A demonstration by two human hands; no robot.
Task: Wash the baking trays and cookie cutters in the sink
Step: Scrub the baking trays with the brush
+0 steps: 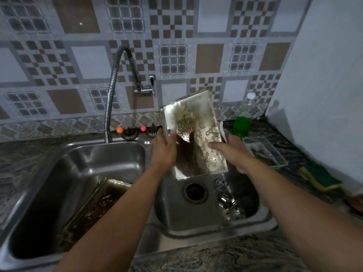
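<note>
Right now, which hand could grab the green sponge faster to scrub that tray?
Probably the right hand. The green sponge lies on the counter on its side, beyond the right basin. The left hand grips the baking tray by its far-side edge and can steady it.

Greasy tray (196, 134) tilted above right basin; second tray (98, 205) left; cutters (225, 199) below.

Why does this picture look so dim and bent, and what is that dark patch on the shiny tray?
Head view: the light is dim, the wide lens bows the wall tiles, and the whole image is soft. The dark patch on the tray looks like a reflection of the left hand; glare sits beside it.
</note>
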